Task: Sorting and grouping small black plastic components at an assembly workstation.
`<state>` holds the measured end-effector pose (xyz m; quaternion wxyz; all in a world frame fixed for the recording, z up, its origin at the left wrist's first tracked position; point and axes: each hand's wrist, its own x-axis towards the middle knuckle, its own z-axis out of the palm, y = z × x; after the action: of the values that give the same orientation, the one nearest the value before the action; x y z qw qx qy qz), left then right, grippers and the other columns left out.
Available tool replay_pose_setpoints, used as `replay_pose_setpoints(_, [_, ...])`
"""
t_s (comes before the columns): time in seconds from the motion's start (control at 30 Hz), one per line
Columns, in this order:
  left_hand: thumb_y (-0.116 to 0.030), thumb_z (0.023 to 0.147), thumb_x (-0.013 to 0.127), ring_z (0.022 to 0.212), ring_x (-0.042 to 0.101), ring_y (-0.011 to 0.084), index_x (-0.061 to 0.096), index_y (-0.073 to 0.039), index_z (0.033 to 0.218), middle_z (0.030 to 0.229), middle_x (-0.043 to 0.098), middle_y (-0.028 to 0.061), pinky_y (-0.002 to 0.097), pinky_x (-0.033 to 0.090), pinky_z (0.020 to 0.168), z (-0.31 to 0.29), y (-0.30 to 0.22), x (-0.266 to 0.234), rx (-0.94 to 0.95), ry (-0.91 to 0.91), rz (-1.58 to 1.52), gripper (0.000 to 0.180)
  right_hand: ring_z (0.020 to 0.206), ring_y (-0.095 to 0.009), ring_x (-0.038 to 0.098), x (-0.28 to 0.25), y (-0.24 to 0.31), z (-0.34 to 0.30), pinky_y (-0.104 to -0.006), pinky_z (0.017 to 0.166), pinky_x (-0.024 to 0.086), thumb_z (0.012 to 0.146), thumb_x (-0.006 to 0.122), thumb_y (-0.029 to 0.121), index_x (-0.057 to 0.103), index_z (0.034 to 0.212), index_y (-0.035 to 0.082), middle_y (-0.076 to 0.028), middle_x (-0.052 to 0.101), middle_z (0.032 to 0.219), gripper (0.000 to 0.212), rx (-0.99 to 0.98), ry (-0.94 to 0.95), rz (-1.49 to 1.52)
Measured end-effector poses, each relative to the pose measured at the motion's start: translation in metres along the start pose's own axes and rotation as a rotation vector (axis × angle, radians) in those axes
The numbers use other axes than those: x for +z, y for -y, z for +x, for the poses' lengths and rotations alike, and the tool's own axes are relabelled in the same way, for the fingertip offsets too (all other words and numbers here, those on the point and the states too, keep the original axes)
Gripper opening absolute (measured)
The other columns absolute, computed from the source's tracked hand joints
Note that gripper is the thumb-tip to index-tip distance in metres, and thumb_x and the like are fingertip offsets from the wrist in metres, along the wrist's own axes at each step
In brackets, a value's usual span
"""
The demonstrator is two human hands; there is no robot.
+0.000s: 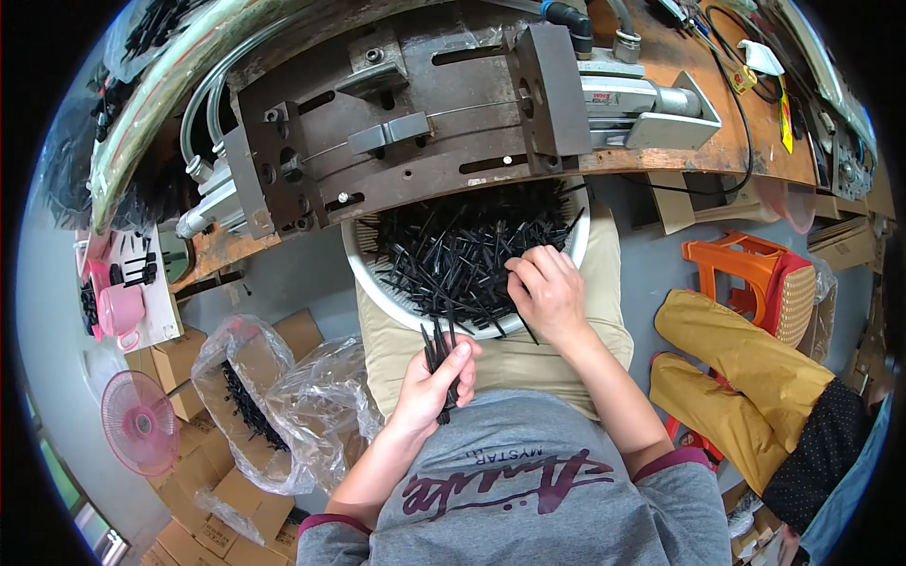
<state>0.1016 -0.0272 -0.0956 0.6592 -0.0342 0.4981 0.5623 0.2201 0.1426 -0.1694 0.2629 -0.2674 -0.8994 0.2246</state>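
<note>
A white round basin (pixel 363 271) rests on my lap, heaped with thin black plastic sticks (pixel 444 250). My left hand (pixel 425 385) is closed round a small upright bundle of black sticks (pixel 436 351), just in front of the basin's near rim. Over the right side of the heap, my right hand (pixel 555 294) has its fingers curled down among the sticks, thumb and forefinger close together. Whatever lies between those fingertips is too hidden to make out. One loose stick slants across the near rim below that hand.
A metal fixture (pixel 406 141) with air cylinders (pixel 651 99) sits on the wooden bench beyond the basin. Plastic-lined boxes (pixel 250 406) and a pink fan (pixel 141 423) stand at left. On the right are an orange stool (pixel 731 264) and another person's legs (pixel 746 377).
</note>
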Motion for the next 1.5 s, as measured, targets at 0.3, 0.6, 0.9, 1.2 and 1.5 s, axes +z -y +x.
replay_pose_setpoints(0.3, [-0.022, 0.100, 0.051, 0.060, 0.051, 0.0075, 0.056, -0.001, 0.120, 0.076, 0.061, 0.0029, 0.0210, 0.043, 0.052, 0.008, 0.001, -0.003, 0.049, -0.126, 0.194, 0.029, 0.068, -0.023, 0.058, -0.020, 0.004, -0.020, -0.0336, 0.058, 0.045, 0.065, 0.070, -0.001, 0.065, 0.087, 0.001, -0.008, 0.059, 0.081, 0.023, -0.156, -0.025, 0.140])
replay_pose_setpoints(0.6, [-0.021, 0.101, 0.050, 0.063, 0.053, 0.0066, 0.057, 0.000, 0.116, 0.104, 0.068, 0.0116, 0.0210, 0.046, 0.053, 0.015, 0.010, -0.009, 0.052, -0.081, 0.240, 0.026, 0.064, -0.020, 0.057, -0.026, 0.024, -0.034, -0.0314, 0.055, 0.042, 0.064, 0.072, 0.000, 0.066, 0.083, 0.003, -0.006, 0.061, 0.077, 0.019, -0.164, -0.015, 0.252])
replay_pose_setpoints(0.9, [-0.012, 0.091, 0.066, 0.060, 0.051, 0.0038, 0.061, 0.001, 0.112, 0.093, 0.066, 0.0036, 0.0185, 0.041, 0.049, 0.009, 0.007, 0.001, 0.001, 0.054, 0.236, 0.026, 0.066, -0.013, 0.058, -0.045, 0.039, -0.034, -0.0249, 0.055, 0.044, 0.065, 0.069, 0.007, 0.069, 0.087, 0.002, -0.003, 0.063, 0.081, 0.022, -0.409, -0.076, 0.109])
replay_pose_setpoints(1.2, [-0.005, 0.080, 0.077, 0.066, 0.054, 0.0029, 0.062, 0.001, 0.107, 0.086, 0.063, -0.0007, 0.0173, 0.042, 0.053, 0.000, 0.007, 0.008, 0.111, 0.040, 0.390, 0.032, 0.066, -0.010, 0.056, -0.053, 0.047, -0.029, -0.0226, 0.056, 0.044, 0.064, 0.070, 0.008, 0.070, 0.087, 0.004, -0.001, 0.063, 0.084, 0.023, -0.514, -0.144, 0.043])
replay_pose_setpoints(1.5, [-0.012, 0.093, 0.061, 0.063, 0.052, 0.0046, 0.056, 0.001, 0.117, 0.093, 0.067, 0.0092, 0.0192, 0.041, 0.050, 0.001, 0.000, 0.000, -0.043, 0.115, 0.240, 0.027, 0.064, -0.015, 0.057, -0.053, 0.017, -0.043, -0.0276, 0.055, 0.044, 0.071, 0.071, 0.001, 0.070, 0.089, 0.005, -0.005, 0.064, 0.087, 0.019, -0.044, -0.216, 0.097])
